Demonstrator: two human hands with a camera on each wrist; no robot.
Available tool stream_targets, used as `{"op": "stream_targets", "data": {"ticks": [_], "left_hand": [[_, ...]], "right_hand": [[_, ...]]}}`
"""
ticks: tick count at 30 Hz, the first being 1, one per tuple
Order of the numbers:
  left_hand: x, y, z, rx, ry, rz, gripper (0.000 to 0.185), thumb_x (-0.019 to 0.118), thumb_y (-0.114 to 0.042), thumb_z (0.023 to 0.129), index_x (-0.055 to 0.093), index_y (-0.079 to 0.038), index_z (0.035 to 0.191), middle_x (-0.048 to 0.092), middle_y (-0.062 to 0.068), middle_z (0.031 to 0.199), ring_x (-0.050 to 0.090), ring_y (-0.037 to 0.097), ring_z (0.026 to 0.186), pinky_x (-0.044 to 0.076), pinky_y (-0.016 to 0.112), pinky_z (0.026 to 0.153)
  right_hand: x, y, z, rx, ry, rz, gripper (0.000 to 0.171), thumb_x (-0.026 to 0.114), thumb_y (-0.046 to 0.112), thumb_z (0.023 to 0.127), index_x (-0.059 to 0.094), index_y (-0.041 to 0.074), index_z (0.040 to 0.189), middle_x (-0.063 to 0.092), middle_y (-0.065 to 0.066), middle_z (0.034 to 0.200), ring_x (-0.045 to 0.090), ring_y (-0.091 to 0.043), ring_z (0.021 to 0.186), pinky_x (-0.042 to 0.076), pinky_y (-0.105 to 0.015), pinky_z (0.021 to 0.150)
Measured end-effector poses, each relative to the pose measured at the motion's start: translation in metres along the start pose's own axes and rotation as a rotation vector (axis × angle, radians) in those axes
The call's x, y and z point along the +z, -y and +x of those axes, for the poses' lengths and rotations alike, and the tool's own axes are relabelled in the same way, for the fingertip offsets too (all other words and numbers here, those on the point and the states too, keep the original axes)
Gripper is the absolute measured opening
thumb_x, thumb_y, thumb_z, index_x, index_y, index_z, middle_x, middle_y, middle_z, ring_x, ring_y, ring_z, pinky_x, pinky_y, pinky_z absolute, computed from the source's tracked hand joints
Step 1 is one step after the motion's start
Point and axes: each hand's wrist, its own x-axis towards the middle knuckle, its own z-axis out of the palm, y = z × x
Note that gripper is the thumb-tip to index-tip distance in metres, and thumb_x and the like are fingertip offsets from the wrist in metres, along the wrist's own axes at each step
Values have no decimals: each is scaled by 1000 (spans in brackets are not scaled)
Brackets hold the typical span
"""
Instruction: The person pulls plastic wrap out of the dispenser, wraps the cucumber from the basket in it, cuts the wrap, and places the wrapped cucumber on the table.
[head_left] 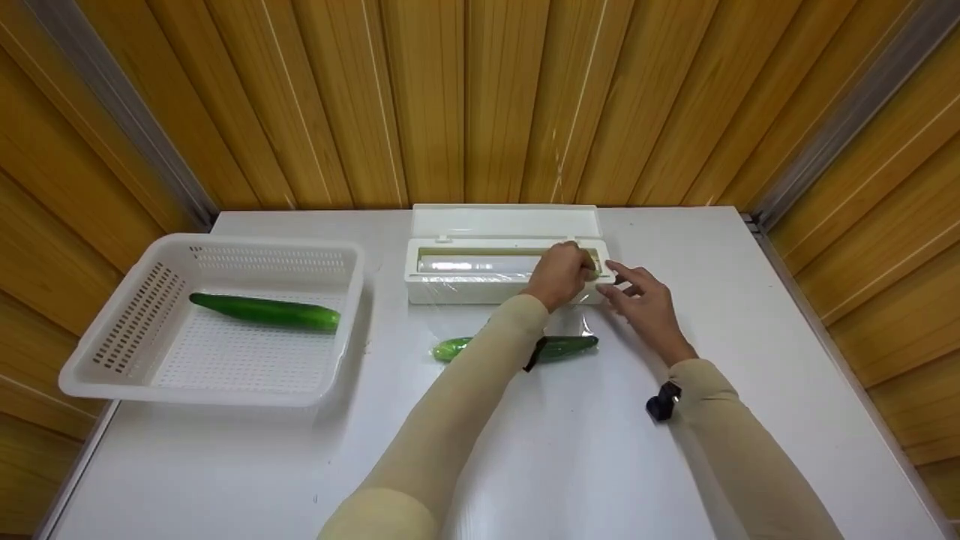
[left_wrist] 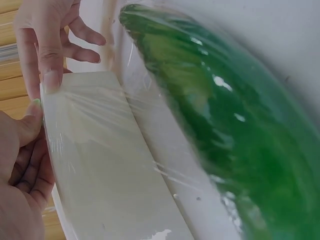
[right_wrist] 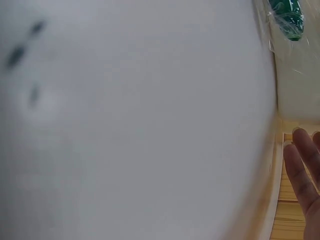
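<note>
A white cling film dispenser (head_left: 487, 291) stands at the back of the table, lid raised, with a film roll (head_left: 480, 264) inside. Clear film (left_wrist: 95, 107) stretches over its front edge toward a cucumber (head_left: 570, 346) lying in front, covered by film. My left hand (head_left: 559, 276) is at the dispenser's right end, thumb and curled fingers pinching a small green piece (left_wrist: 36, 102) on the edge. My right hand (head_left: 643, 306) touches the same end with extended, loosely bent fingers. The left forearm hides part of the cucumber.
To the left a white perforated basket (head_left: 349, 315) holds another cucumber (head_left: 262, 311). A black wrist camera (head_left: 661, 403) sits on the right wrist. Wood-patterned panels (head_left: 495, 97) enclose the white table (head_left: 570, 465) at the back and sides.
</note>
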Motion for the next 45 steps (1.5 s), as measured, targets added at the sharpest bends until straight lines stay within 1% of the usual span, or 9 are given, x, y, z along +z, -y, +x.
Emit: {"op": "stream_targets", "data": {"ticks": [2,8,14,18,25,29,33,40,45], "left_hand": [[-2,3,-1,3,-3,10,13,74,-12,102,84,-9,109,76,3,103,69,18,101,53,27,94],[-8,11,-6,-16,1,-47,13,75,-13,101,84,-7,108,75,5,102,68,19,100,53,27,92],[-13,18,-12,-36,5,-65,13,76,-15,100,84,-8,108,73,4,100,67,18,97,52,26,90],[-15,22,-14,-35,-1,-60,14,76,-17,100,84,-8,107,74,4,99,66,18,96,52,26,89],[-18,27,-20,-18,-9,-39,14,76,-18,101,83,-7,107,74,5,102,66,20,99,52,29,93],[-20,30,-23,-32,-14,-58,13,77,-15,99,83,-7,107,73,6,101,66,20,98,53,27,91],[-22,33,-26,-24,-9,-41,13,78,-14,99,84,-7,107,73,5,101,66,20,99,53,27,90],[-34,48,-38,-48,-27,-49,14,77,-16,100,83,-6,108,72,6,101,65,20,99,53,27,90],[-41,61,-49,-33,-53,-73,15,77,-16,99,82,-4,107,72,7,101,66,22,96,54,27,89]], "right_hand": [[-1,1,0,7,-6,-3,47,79,3,96,66,-3,141,64,-22,111,71,-26,80,64,-45,65],[-5,0,0,19,-23,-23,47,79,3,96,65,-3,141,64,-21,110,71,-25,80,63,-43,62],[-1,1,1,10,13,-24,47,77,6,99,63,-3,143,64,-25,113,72,-35,84,63,-36,61],[0,2,1,14,13,-21,47,77,6,98,64,-2,143,65,-23,112,71,-40,84,62,-39,60],[-1,2,0,8,10,-23,47,77,6,98,64,-2,143,65,-22,113,71,-32,81,61,-37,58],[0,2,-1,5,16,-21,47,76,6,99,63,-3,143,64,-23,113,71,-38,83,62,-35,61],[2,3,-1,3,25,-28,47,76,5,99,63,-4,143,63,-24,113,71,-43,85,62,-32,63],[1,3,-1,14,21,-15,47,76,6,99,63,-3,144,64,-22,113,72,-37,84,63,-36,63],[0,2,-1,25,17,-9,47,76,7,100,63,-2,144,64,-21,114,72,-35,84,62,-36,63]]}}
